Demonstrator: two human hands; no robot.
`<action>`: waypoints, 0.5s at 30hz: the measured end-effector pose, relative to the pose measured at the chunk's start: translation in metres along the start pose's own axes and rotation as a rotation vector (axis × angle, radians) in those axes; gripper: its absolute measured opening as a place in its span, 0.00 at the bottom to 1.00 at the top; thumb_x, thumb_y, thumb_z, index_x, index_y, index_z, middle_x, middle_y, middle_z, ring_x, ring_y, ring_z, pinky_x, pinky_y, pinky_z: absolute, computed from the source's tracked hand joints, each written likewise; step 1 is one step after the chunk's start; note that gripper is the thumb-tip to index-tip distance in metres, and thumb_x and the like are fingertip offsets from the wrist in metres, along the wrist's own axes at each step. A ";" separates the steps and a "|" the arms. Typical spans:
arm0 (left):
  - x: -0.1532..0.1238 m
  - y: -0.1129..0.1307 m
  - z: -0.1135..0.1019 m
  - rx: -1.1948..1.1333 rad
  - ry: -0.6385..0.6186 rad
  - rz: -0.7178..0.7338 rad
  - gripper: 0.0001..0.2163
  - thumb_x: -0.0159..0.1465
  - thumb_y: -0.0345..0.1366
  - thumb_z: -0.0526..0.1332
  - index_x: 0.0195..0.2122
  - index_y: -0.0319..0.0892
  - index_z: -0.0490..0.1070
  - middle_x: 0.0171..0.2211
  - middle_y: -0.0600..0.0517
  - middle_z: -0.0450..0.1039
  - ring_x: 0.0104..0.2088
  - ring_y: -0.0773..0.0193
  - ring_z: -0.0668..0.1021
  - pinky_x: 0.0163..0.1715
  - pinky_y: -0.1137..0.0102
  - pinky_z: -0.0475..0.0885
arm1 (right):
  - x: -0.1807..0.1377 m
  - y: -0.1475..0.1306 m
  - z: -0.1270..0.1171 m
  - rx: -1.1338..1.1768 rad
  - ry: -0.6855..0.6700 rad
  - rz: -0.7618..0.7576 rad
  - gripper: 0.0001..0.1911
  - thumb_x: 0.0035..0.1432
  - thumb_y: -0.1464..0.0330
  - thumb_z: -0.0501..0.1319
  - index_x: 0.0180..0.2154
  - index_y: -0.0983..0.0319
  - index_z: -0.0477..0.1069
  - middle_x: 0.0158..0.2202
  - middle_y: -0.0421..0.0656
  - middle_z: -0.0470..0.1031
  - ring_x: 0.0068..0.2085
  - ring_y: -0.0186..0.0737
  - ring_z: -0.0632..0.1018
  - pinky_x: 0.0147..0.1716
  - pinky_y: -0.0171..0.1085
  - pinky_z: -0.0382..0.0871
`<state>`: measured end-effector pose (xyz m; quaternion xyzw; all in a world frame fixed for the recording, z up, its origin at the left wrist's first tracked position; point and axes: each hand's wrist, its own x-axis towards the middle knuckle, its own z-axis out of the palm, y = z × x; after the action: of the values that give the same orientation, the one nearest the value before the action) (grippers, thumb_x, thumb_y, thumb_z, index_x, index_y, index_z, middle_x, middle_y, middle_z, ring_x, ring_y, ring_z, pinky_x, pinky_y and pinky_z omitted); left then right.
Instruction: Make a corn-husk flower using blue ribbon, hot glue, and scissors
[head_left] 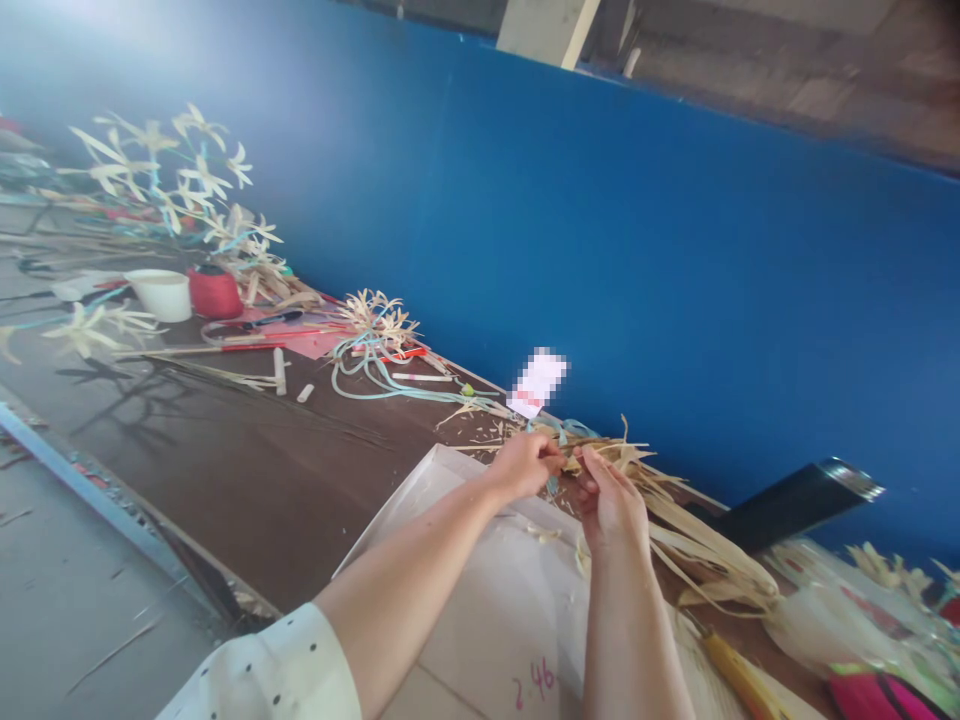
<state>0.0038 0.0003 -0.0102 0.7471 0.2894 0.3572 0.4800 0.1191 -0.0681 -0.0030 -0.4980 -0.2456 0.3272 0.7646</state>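
My left hand (pixel 527 466) reaches over the far edge of a shallow white box lid (pixel 480 600), its fingers pinched together. Close by on the right, my right hand (pixel 615 505) is also closed in a pinch, fingertips facing the left ones. A small pale scrap, like dried husk, shows between the two hands, but what each pinch holds is too small to make out. Right beside my right hand lies a loose bundle of long dried husk strips (pixel 709 560). Small pale shavings (pixel 484 432) are scattered beyond my left hand.
Light blue cords (pixel 420 390) and a husk flower cluster (pixel 379 318) lie along the blue partition (pixel 525 220). Further left stand a white cup (pixel 166 297), a red container (pixel 215 292) and husk flowers (pixel 199 180). A black cylinder (pixel 802 505), plastic bag (pixel 817 610) and yellow-handled tool (pixel 739 675) lie right.
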 end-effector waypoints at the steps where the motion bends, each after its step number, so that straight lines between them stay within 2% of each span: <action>1: 0.000 0.001 0.000 0.002 0.001 0.003 0.12 0.56 0.42 0.57 0.27 0.38 0.73 0.23 0.53 0.72 0.24 0.68 0.70 0.24 0.75 0.60 | 0.000 0.000 0.000 0.008 0.000 0.007 0.16 0.35 0.66 0.72 0.28 0.64 0.73 0.32 0.42 0.76 0.17 0.23 0.61 0.11 0.27 0.55; 9: 0.000 0.002 0.001 -0.038 -0.025 -0.010 0.12 0.55 0.41 0.57 0.27 0.38 0.73 0.23 0.53 0.71 0.24 0.69 0.70 0.24 0.75 0.60 | -0.002 -0.004 0.003 0.093 -0.056 0.053 0.15 0.34 0.68 0.73 0.27 0.65 0.73 0.31 0.41 0.75 0.17 0.21 0.61 0.12 0.25 0.55; 15: 0.000 0.001 -0.006 -0.105 -0.073 -0.027 0.11 0.55 0.41 0.58 0.27 0.38 0.74 0.21 0.55 0.69 0.22 0.71 0.67 0.22 0.76 0.58 | -0.004 -0.010 0.001 0.172 -0.010 0.033 0.15 0.36 0.68 0.72 0.29 0.63 0.72 0.31 0.37 0.74 0.17 0.19 0.60 0.12 0.24 0.55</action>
<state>-0.0008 0.0028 -0.0073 0.7296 0.2627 0.3379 0.5335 0.1181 -0.0733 0.0070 -0.4331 -0.2120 0.3620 0.7978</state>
